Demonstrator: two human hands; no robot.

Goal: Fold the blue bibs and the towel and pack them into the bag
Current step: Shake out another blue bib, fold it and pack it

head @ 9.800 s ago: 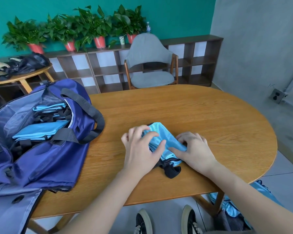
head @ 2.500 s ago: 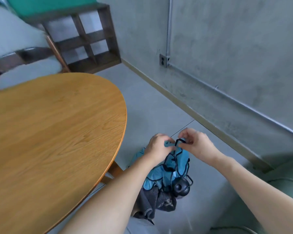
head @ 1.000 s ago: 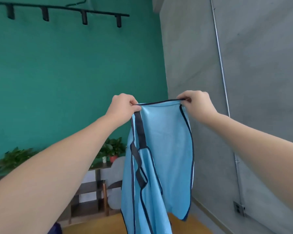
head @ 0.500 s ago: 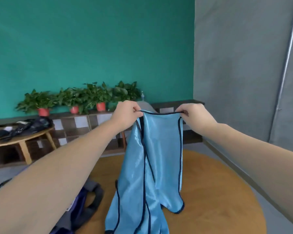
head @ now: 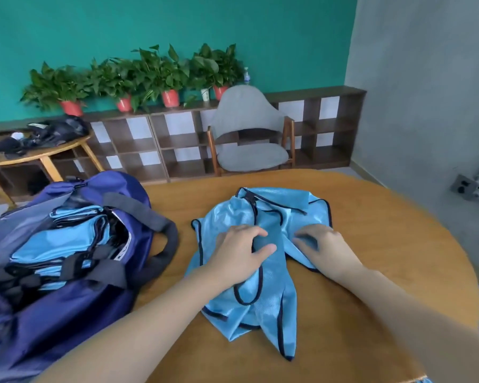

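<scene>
— Blue satin cloth under both palms. How do the fingers lie?

— On the left hand (head: pixel 239 254) the fingers (head: pixel 249 232) are spread and nearly straight, pressing flat on the middle of the blue bib (head: pixel 263 261), thumb out toward the centre of the frame. The right hand (head: pixel 322 248) lies just beside it, its fingers loosely extended and laid on the cloth too. Neither pinches anything that I can see.

— And the bib itself?

— Rumpled, unfolded, on the desk (head: pixel 385 244) at the centre of the frame. Its long axis runs from the upper middle down toward the lower middle, with the dark-trimmed straps trailing to the bottom. Both hands sit about halfway along it, left hand over the left half, right over the right.

— So the next move?

— My guess: smooth it outward, then fold. The cloth extends above and below the fingers, so either end could come over.

— Room?

— Bare wood to the right of the bib and beyond it. The bag (head: pixel 67 244) sits open at the left of the frame, near the bib but apart, folded bibs (head: pixel 64 241) already stacked inside. The left hand is nearer it. The towel is not in view.
</scene>
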